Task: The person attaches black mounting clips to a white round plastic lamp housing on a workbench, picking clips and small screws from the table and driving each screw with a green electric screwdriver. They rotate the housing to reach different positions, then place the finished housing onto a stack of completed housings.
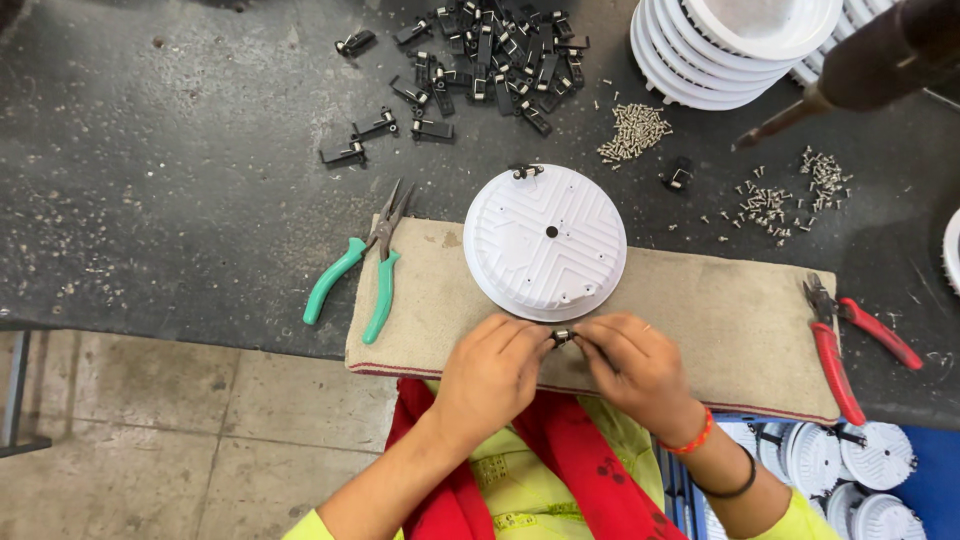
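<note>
Dark workbench (180, 200), clip (561, 337) between hands

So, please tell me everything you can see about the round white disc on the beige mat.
The round white disc looks like moulded plastic. It lies flat on the beige mat, its far edge reaching over the dark table. Its upper face has raised angular ribs in four sections, a small dark hole at the centre and small screw holes near the rim. A dark metal clip sits at its far edge. At its near edge both hands, left hand and right hand, pinch a small clip.
</note>
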The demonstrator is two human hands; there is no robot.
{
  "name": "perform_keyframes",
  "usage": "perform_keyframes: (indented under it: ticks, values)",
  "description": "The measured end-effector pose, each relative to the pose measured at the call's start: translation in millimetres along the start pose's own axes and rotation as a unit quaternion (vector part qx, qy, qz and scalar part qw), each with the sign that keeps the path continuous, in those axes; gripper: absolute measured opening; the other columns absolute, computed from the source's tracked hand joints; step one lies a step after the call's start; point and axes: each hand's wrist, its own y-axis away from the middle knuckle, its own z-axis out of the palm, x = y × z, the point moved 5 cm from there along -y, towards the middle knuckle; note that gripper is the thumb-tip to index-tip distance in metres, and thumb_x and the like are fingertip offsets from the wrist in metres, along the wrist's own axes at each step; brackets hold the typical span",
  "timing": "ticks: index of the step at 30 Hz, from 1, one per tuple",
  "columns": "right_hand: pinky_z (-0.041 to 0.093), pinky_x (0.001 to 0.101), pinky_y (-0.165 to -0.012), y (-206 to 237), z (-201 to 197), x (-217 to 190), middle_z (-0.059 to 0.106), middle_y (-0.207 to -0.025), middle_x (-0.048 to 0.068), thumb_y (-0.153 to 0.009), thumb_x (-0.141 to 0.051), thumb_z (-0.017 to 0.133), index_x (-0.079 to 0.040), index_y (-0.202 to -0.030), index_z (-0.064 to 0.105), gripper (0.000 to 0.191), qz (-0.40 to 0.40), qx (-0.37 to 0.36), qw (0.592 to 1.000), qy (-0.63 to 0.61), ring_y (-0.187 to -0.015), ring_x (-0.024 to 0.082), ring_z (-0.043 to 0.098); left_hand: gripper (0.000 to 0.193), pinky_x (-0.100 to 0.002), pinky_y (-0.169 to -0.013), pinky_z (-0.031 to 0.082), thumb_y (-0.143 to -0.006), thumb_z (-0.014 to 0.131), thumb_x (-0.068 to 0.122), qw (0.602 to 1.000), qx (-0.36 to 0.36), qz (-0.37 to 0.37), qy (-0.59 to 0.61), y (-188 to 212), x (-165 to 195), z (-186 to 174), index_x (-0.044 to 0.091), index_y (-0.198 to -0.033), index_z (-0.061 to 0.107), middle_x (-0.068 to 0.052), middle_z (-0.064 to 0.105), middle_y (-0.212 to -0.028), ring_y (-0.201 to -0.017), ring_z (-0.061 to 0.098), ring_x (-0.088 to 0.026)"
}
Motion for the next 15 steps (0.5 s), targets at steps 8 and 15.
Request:
perform_keyframes:
  ticks: [8,15]
  values:
    - [0.059,0.0376,-0.078,3,0,-4,0.070,-0.100,0.012,-0.080,0.005,0.073,0.001,-0.107,0.068,0.027,-0.116,-0.018,0.993,0.012,-0.090,0.029,0.070,0.013,-0.043,-0.072,0.056,-0.086,0.070,0.005,0.996,-0.079,0.044,-0.026,-4,0,-3,0.001,-0.098,0.069,-0.012,0.071,-0.091,-0.089,0.068,-0.031]
    - [0.059,0.0298,-0.070,11,17,36,0.076,-0.088,0.008,-0.086,-0.005,0.075,-0.002,-0.101,0.074,0.015,0.175,-0.136,0.954,-0.203,-0.078,0.017,0.073,0.014,-0.046,-0.068,0.054,-0.086,0.071,0.016,0.976,-0.173,-0.114,0.069,-18,-22,1,0.003,-0.084,0.074,-0.019,0.069,-0.074,-0.073,0.067,-0.038]
